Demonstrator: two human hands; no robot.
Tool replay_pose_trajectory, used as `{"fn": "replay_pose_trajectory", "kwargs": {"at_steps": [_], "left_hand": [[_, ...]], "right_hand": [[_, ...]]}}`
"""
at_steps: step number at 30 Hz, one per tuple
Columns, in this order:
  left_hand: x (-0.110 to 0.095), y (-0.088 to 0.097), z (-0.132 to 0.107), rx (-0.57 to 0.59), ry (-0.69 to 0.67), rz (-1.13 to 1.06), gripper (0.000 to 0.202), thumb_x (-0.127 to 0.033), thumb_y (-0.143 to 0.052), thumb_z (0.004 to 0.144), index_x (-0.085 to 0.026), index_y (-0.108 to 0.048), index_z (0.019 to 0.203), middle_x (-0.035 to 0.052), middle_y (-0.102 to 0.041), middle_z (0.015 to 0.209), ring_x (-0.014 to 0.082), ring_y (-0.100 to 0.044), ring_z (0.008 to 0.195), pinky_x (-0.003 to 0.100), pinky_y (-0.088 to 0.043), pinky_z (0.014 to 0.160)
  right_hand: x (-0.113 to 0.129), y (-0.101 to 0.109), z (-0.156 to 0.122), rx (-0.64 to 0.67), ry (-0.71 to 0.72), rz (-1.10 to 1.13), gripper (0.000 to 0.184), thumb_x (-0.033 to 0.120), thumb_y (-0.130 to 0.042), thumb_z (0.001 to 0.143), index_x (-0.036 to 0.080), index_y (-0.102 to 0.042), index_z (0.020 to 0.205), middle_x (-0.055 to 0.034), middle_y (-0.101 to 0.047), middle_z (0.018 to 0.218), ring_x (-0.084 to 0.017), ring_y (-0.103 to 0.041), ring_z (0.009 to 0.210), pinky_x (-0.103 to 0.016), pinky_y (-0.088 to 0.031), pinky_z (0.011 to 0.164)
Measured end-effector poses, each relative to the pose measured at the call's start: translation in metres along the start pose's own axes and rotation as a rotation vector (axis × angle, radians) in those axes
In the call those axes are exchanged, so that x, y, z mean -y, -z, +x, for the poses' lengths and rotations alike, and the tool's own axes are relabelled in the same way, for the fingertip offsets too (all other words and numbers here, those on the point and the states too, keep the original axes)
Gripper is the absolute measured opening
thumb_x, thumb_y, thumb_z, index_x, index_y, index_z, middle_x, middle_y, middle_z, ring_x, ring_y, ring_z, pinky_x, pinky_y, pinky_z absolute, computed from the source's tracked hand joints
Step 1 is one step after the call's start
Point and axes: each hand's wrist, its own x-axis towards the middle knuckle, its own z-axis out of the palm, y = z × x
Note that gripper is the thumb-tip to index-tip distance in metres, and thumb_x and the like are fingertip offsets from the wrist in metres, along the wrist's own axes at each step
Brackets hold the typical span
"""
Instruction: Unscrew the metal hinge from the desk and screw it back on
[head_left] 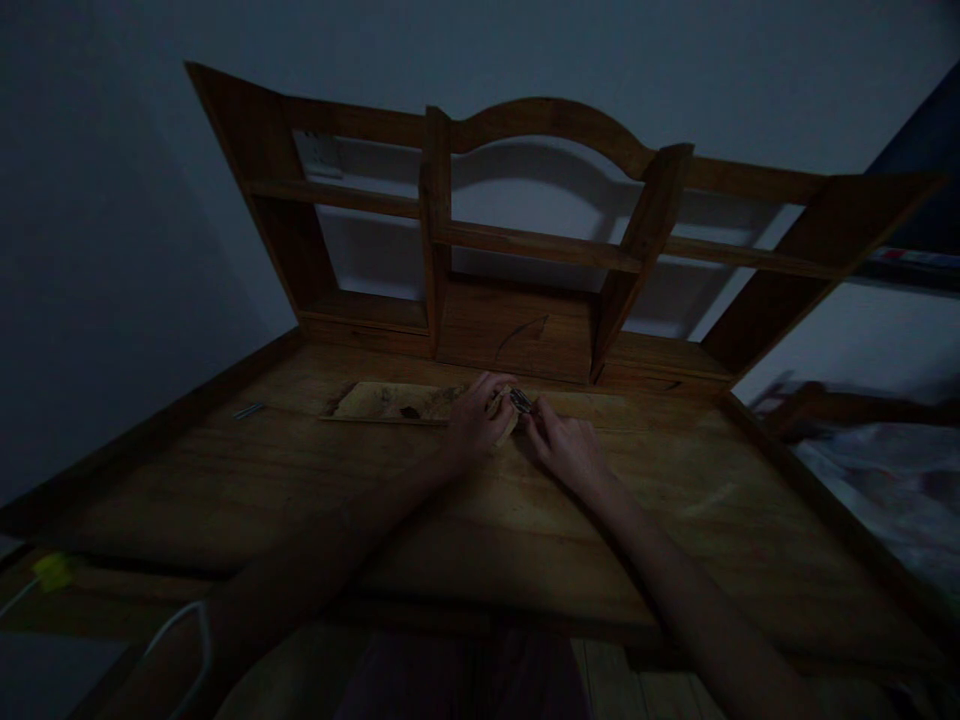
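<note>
My left hand (474, 425) is closed around a small tan, paper-like piece (508, 432) above the middle of the wooden desk. A small dark bit with pale streaks (519, 401) shows between my two hands. My right hand (568, 447) pinches at the right edge of this dark bit, its fingertips close to the left ones. The dim light hides what exactly the pieces are. Behind and beneath the hands lies a long tan strip (427, 402) with dark stains, flat on the desktop.
A wooden shelf unit (517, 240) rises along the desk's back edge. Thin grey metallic rods (248, 410) lie on the desktop (360, 480) at left. A yellow item with a white cord (54, 571) is at lower left. Patterned bedding (892, 480) is at right.
</note>
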Motion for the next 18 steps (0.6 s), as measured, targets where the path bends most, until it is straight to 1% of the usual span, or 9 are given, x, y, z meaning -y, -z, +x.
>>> {"fn": "replay_pose_trajectory", "kwargs": {"at_steps": [2,5,10,15,18], "left_hand": [[-0.0010,0.0003,-0.0001,0.006,-0.005,-0.002,0.023,-0.015,-0.055,0.092,-0.023,-0.062,0.113,0.0026,-0.068,0.106,0.0168,-0.067,0.095,0.030,-0.055,0.087],[-0.0020,0.0003,-0.0001,0.014,-0.006,-0.008,0.024,-0.014,-0.056,0.092,-0.023,-0.062,0.113,0.0031,-0.068,0.106,0.0169,-0.067,0.094,0.030,-0.055,0.087],[-0.0003,-0.0004,-0.0007,0.001,-0.028,-0.019,0.024,-0.014,-0.056,0.092,-0.023,-0.062,0.114,0.0025,-0.068,0.105,0.0161,-0.066,0.093,0.029,-0.054,0.086],[-0.0009,0.0007,-0.0014,0.009,-0.045,-0.022,0.026,-0.013,-0.056,0.092,-0.024,-0.062,0.115,0.0020,-0.068,0.106,0.0158,-0.067,0.094,0.029,-0.054,0.087],[-0.0022,0.0009,-0.0014,0.024,-0.042,-0.009,0.026,-0.013,-0.056,0.092,-0.023,-0.062,0.115,0.0028,-0.068,0.107,0.0163,-0.067,0.095,0.029,-0.054,0.087]], "right_hand": [[0.0002,0.0008,0.0001,-0.002,-0.004,0.005,0.042,0.049,-0.029,0.108,0.021,-0.054,0.124,-0.0054,-0.078,0.086,-0.023,-0.073,0.073,-0.030,-0.027,0.059],[0.0002,0.0004,0.0002,0.003,-0.012,-0.021,0.043,0.047,-0.024,0.109,0.020,-0.056,0.121,-0.0058,-0.077,0.085,-0.022,-0.073,0.070,-0.030,-0.025,0.057],[-0.0012,-0.0042,0.0002,-0.031,0.009,-0.033,0.043,0.046,-0.025,0.109,0.019,-0.054,0.126,-0.0056,-0.077,0.081,-0.022,-0.071,0.066,-0.031,-0.022,0.056],[-0.0018,-0.0052,0.0004,-0.046,-0.003,0.031,0.044,0.051,-0.026,0.108,0.021,-0.055,0.123,-0.0047,-0.077,0.083,-0.022,-0.072,0.069,-0.029,-0.026,0.058],[-0.0015,-0.0036,0.0001,-0.042,-0.001,0.004,0.043,0.049,-0.025,0.109,0.021,-0.057,0.119,-0.0052,-0.077,0.082,-0.022,-0.072,0.069,-0.030,-0.026,0.059]]}}
